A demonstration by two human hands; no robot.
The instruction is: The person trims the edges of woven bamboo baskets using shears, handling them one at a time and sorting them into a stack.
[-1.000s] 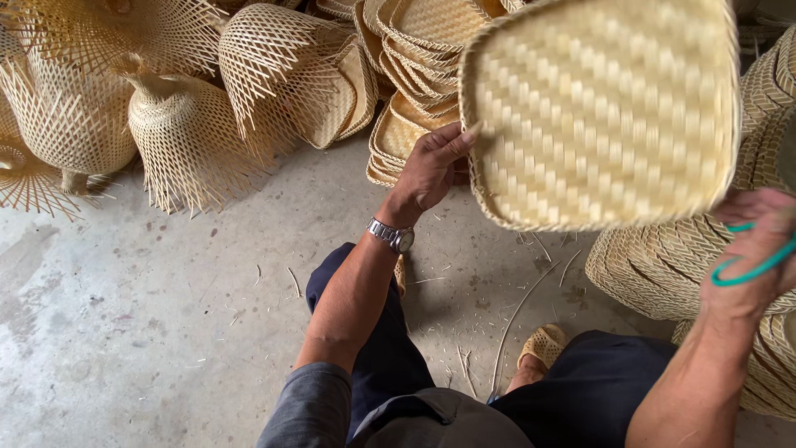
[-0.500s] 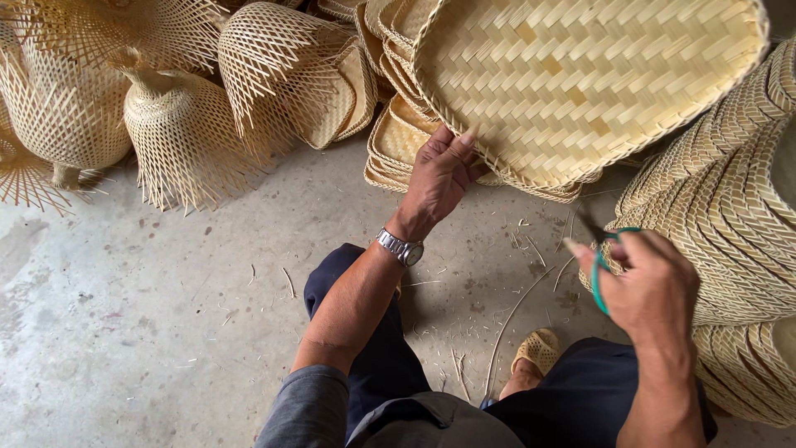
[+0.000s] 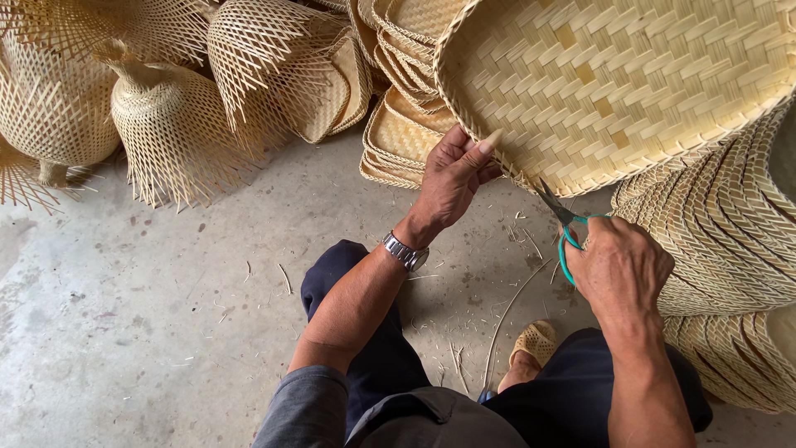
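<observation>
Head view. A large woven bamboo tray (image 3: 630, 83) fills the upper right, its hollow side facing the camera and its long axis running from upper right down to lower left, where the rim dips lowest. The left hand (image 3: 452, 178) is closed on that lower-left rim, thumb laid along the edge and fingers curled behind it. The right hand (image 3: 618, 270) is closed around the green handles of a pair of scissors (image 3: 557, 217), whose dark blades point up and to the left, tips touching the tray's rim just right of the left hand. The tray lies above both hands (the right hand sits below and apart from it, joined only by the blades). Compared with half a second ago, the right hand has risen from beside the stacked baskets (image 3: 730, 241) and brought the scissors to the rim; the left-hand grip is unchanged. Trimmed slivers litter the concrete floor (image 3: 149, 332).
</observation>
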